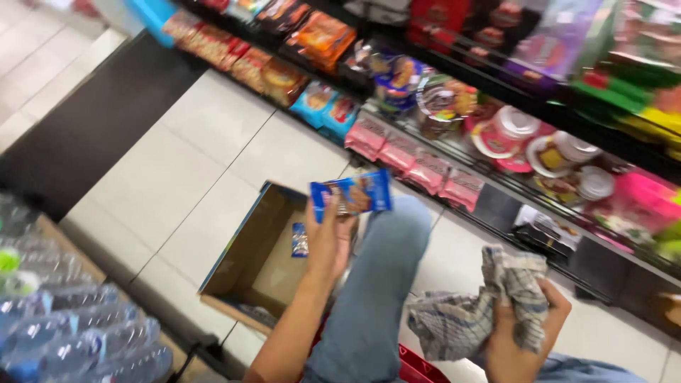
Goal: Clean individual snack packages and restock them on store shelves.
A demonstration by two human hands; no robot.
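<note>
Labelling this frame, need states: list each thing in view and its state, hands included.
Left hand: raised, grip shut on blue snack packet.
Right hand: grip shut on checked cloth, bunched.
Cardboard box: open, on the floor, one small blue packet inside.
Shelves: stocked with packets.
Water bottles: upright, packed together.

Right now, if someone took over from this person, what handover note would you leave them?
Left hand: holds a blue snack packet raised above the open cardboard box.
Right hand: grips a bunched checked cloth.
Box: on the floor tiles beside the person's knee; one more small blue packet shows inside.
Shelf: lower rows already stocked with pink packets and cups.
Done: one packet in hand.
Left: not placed on any shelf yet.
</note>
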